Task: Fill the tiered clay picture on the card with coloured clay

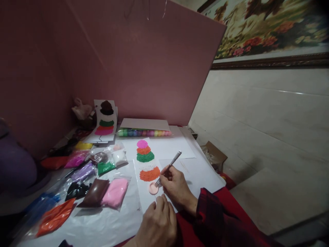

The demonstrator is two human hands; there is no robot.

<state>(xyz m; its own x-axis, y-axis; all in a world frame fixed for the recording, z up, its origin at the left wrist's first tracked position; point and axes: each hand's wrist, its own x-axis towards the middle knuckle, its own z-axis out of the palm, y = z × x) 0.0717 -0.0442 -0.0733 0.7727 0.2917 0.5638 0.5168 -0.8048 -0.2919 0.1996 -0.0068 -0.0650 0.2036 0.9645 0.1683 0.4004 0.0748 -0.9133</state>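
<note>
A white sheet lies on the table, bearing stacked patches of pink, orange, green, white and orange grains. My right hand is closed on a metal tool, whose tip rests by a small pale-pink round patch at the bottom of the stack. My left hand lies just below the sheet's near edge, fingers curled loosely, with nothing visible in it.
Several small bags of coloured grains are spread on the left of the table. A finished sample card leans at the back, beside a tube of coloured balls. A pink board walls the rear. A cardboard box sits right.
</note>
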